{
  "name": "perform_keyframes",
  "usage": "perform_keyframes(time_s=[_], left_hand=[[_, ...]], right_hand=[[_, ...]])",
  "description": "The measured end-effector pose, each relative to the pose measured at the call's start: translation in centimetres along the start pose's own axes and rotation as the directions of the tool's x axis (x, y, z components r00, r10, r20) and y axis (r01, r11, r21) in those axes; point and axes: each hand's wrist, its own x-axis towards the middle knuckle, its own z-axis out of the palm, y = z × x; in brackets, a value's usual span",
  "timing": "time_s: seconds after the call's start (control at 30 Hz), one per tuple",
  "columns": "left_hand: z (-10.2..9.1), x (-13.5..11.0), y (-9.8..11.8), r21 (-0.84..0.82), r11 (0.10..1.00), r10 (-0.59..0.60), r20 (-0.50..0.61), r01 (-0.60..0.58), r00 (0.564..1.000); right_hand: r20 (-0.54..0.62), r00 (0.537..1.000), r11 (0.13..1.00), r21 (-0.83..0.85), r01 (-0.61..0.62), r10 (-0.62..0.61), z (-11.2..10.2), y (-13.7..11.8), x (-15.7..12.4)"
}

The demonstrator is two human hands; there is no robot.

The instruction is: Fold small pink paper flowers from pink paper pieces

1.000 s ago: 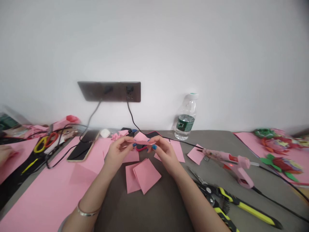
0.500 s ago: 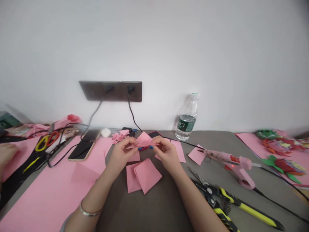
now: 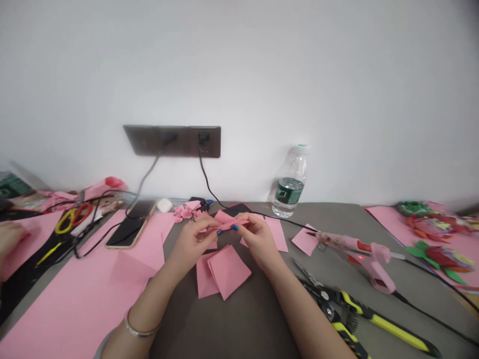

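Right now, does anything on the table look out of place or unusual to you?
Yes, one thing: the pink glue gun lies on its side, red light glowing, its tip over a pink paper square; touching is unclear. Odd because it may be hot.

At the centre, the small folded pink paper piece (image 3: 224, 218) looks matt and creased. At six o'clock, square pink paper sheets (image 3: 231, 271) appear smooth and matt. At two o'clock, the clear, label-wrapped bottle (image 3: 289, 192) is glossy plastic; at nine, the dark rectangular phone (image 3: 127, 232) has a shiny face; at seven, the thin silver bangle (image 3: 139, 333) gleams like metal.
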Motion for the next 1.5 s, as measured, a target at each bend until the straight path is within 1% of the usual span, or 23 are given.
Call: perform_keyframes(time_s=[0.07, 0.13, 0.2, 0.3, 0.37, 0.4, 0.5, 0.57, 0.63, 0.77, 0.9, 1.07, 1.13, 1.3, 1.37, 1.5], left_hand=[[-0.1, 0.0, 0.3, 0.016, 0.999, 0.042, 0.046, -0.043, 0.998], [-0.1, 0.0, 0.5, 0.021, 0.997, 0.070, 0.061, -0.071, 0.996], [0.0, 0.0, 0.6, -0.011, 0.996, 0.086, 0.059, -0.086, 0.995], [0.1, 0.0, 0.6, -0.116, 0.990, 0.082, 0.040, -0.077, 0.996], [0.2, 0.0, 0.6, -0.163, 0.984, 0.073, 0.017, -0.069, 0.997], [0.2, 0.0, 0.6, -0.162, 0.984, 0.076, 0.007, -0.074, 0.997], [0.0, 0.0, 0.7, -0.052, 0.992, 0.115, 0.015, -0.114, 0.993], [-0.1, 0.0, 0.7, 0.033, 0.990, 0.136, 0.039, -0.137, 0.990], [-0.2, 0.0, 0.6, 0.075, 0.986, 0.147, 0.033, -0.149, 0.989], [-0.2, -0.1, 0.4, 0.104, 0.977, 0.191, -0.010, -0.189, 0.982], [-0.2, -0.1, 0.6, 0.149, 0.962, 0.231, 0.011, -0.230, 0.973], [-0.1, -0.1, 1.0, 0.210, 0.937, 0.277, 0.042, -0.279, 0.960], [0.0, -0.1, 1.1, 0.224, 0.934, 0.277, 0.036, -0.278, 0.960], [0.0, -0.2, 1.4, 0.225, 0.955, 0.191, 0.041, -0.195, 0.981], [-0.1, -0.2, 1.4, 0.257, 0.943, 0.205, 0.054, -0.212, 0.977], [-0.4, -0.2, 1.4, 0.331, 0.900, 0.267, 0.093, -0.283, 0.959]], right_hand=[[0.009, 1.000, 1.000, -0.006, 0.006, -0.006, -0.1, 0.0, 0.0], [0.013, 1.000, 1.000, -0.007, 0.000, 0.000, -0.1, 0.0, 0.0], [0.013, 1.000, 1.000, 0.014, -0.019, 0.019, -0.1, 0.1, 0.0], [0.017, 0.999, 0.998, 0.047, -0.044, 0.043, -0.1, 0.1, 0.0], [0.018, 1.000, 0.999, 0.036, -0.026, 0.026, 0.0, -0.1, 0.0], [0.021, 1.000, 1.000, 0.018, -0.008, 0.008, 0.0, -0.2, 0.0], [0.022, 0.999, 0.998, -0.051, 0.037, -0.036, -0.1, -0.6, 0.0], [0.021, 0.999, 0.996, -0.081, 0.047, -0.046, 0.0, -0.8, 0.0], [0.019, 0.999, 0.996, -0.080, 0.043, -0.041, 0.1, -0.9, 0.0], [0.037, 0.999, 0.998, -0.059, 0.035, -0.033, 0.2, -1.0, -0.1], [0.069, 0.994, 0.994, -0.062, 0.084, -0.080, 0.1, -1.2, -0.1], [0.101, 0.991, 0.993, -0.074, 0.097, -0.089, 0.0, -1.3, -0.2], [0.098, 0.991, 0.993, -0.076, 0.093, -0.085, 0.1, -1.2, -0.2], [0.080, 0.995, 0.995, -0.077, 0.061, -0.055, 0.1, -1.1, -0.1], [0.093, 0.994, 0.994, -0.092, 0.059, -0.051, 0.1, -1.1, -0.2], [0.116, 0.992, 0.990, -0.127, 0.054, -0.039, 0.2, -1.3, -0.3]])
